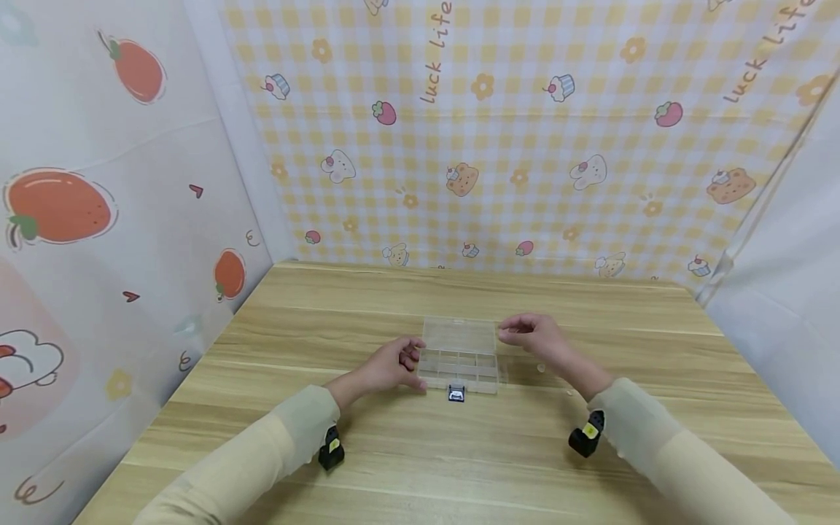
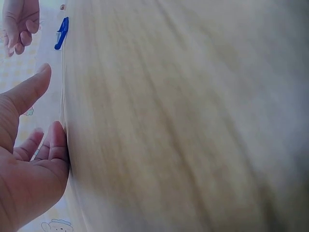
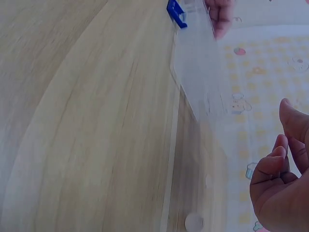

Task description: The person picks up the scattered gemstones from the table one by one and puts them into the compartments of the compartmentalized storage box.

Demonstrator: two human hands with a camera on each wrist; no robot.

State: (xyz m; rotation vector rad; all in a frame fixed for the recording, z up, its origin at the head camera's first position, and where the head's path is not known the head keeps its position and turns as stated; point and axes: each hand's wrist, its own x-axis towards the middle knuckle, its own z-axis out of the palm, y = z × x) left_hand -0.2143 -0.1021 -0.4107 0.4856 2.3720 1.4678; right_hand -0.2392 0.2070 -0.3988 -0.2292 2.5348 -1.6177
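Observation:
A clear plastic compartment box (image 1: 458,372) lies on the table with its hinged lid (image 1: 459,335) raised at the back. On its front edge sits a small dark blue clip (image 1: 456,394) with a white figure, seen side-on in the right wrist view as a blue clip (image 3: 177,13). My left hand (image 1: 396,363) is at the box's left end, thumb extended by the front corner and fingers loosely bent near the lid. Just right of the lid, my right hand (image 1: 533,337) hovers with loosely bent fingers, and no object shows between thumb and fingers.
Small clear round pieces (image 3: 194,222) lie on the table to the right of the box. The wood-grain table (image 1: 420,467) meets a checked, printed cloth (image 1: 485,146) at the back and another printed cloth (image 1: 151,219) at the left.

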